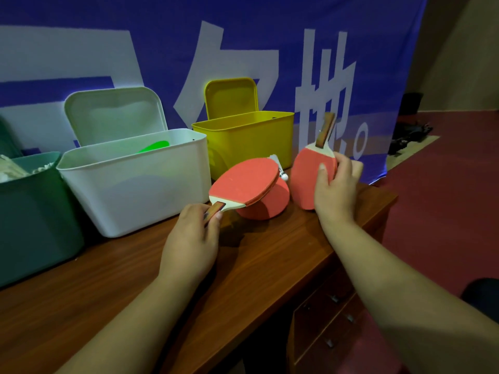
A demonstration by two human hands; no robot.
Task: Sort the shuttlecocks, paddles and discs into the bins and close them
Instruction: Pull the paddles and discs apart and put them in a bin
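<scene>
Two paddles are in hand, neither binned yet. Left hand (193,238) pinches the left paddle (243,182) by its handle, blade lifted over a third paddle (266,205) lying on the table (135,279). Right hand (334,190) grips the right paddle (307,171) by its blade, handle up, just right of the yellow bin (243,141). One shuttlecock (279,167) sits loose behind the paddles. White bin (129,184) holds a green disc (154,147). Green bin (35,211), far left, holds pale things, probably shuttlecocks; the view is too poor to be sure. No bin is closed. Left to do: three paddles, one shuttlecock, closing the lids.
</scene>
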